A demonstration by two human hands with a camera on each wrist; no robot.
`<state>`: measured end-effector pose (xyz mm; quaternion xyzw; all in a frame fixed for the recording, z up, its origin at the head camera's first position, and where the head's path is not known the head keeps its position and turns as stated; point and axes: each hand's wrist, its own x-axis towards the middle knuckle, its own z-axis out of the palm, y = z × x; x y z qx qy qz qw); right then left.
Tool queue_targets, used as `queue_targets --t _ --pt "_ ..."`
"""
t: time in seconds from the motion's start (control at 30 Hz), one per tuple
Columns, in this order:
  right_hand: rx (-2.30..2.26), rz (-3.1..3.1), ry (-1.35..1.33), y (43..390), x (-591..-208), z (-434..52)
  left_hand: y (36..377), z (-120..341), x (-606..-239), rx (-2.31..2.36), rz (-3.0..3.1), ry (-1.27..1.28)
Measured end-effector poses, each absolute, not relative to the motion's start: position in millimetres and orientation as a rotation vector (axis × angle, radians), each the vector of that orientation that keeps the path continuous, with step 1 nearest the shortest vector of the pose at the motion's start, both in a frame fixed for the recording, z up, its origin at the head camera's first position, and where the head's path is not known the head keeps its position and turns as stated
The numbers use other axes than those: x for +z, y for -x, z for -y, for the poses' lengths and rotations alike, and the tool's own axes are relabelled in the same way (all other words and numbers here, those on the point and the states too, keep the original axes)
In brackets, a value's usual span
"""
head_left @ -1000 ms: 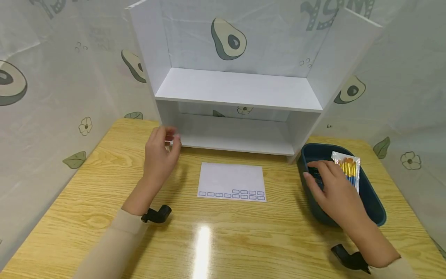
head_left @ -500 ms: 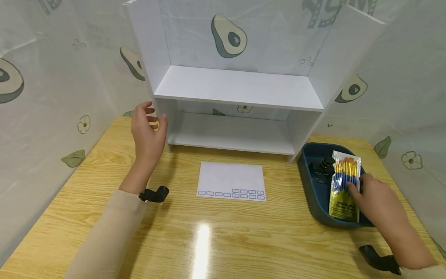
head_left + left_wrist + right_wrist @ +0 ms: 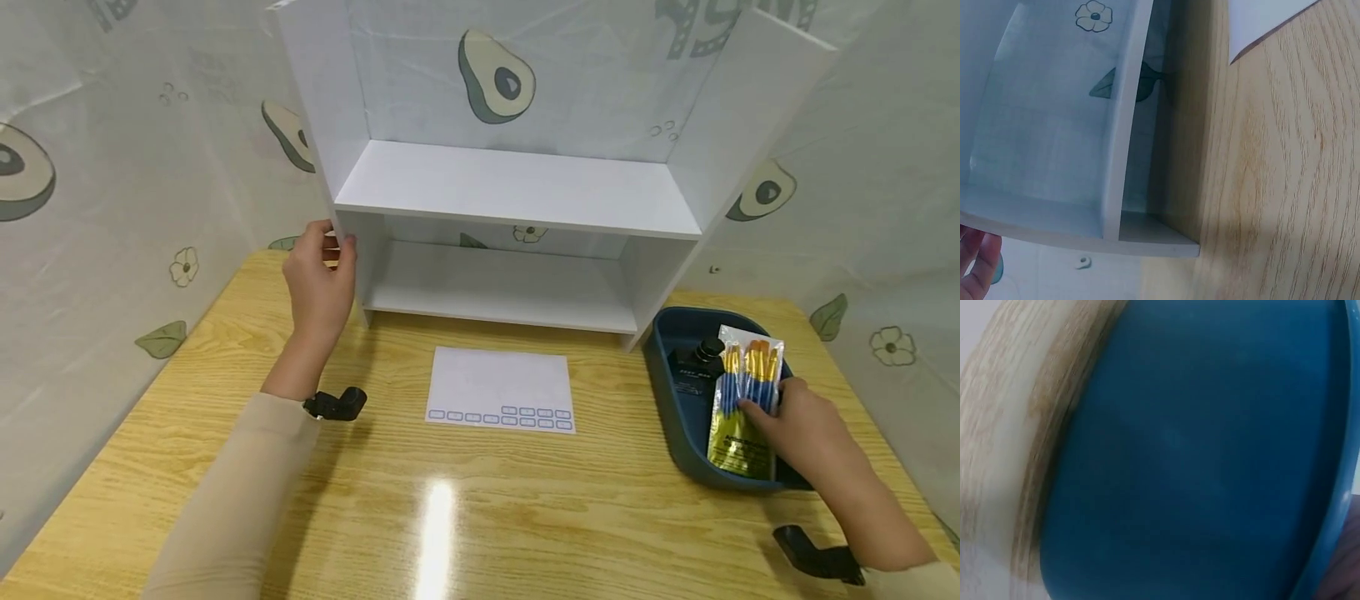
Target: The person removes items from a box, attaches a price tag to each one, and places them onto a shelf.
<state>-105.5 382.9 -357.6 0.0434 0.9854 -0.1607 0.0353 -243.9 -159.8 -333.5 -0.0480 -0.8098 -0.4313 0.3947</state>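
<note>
My left hand (image 3: 318, 279) is at the left side panel of a white shelf unit (image 3: 517, 187). Its thumb overlaps the panel's front edge and its fingers bend along the outer side. The left wrist view shows its fingertips (image 3: 985, 256) against that outer face. Over at the right, my right hand (image 3: 806, 429) holds a clear-fronted pack of paintbrushes (image 3: 742, 442) by its right edge, thumb across the front. Blue-and-gold handles show through the pack, which stands tilted inside a dark blue bin (image 3: 675, 425). The bin's outer wall (image 3: 1191, 450) fills most of the right wrist view.
A dark bottle with a round black cap (image 3: 697, 360) lies in the bin, left of the pack. Before the shelf, a white sheet with small printed boxes (image 3: 501, 387) lies on the wooden table (image 3: 375, 500). A patterned sheet hangs behind and at both sides.
The left hand has moved away and left to the shelf's side panel, its thumb closing in on the edge. The right hand has moved right and toward me, and taken hold of the paintbrush pack.
</note>
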Motion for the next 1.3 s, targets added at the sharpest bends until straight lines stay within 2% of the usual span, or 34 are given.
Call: queue_targets --t 0.87,1.13,1.3 --pt "-0.875 -2.991 -0.278 100 -360 -392 251 160 -335 -1.058 2.077 0.13" --pt "-1.099 -3.081 -0.315 98 -345 -378 249 161 -335 -1.061 2.081 0.128" --pt "-1.089 -3.278 -0.324 93 -322 -361 248 163 -336 -1.058 2.085 0.11"
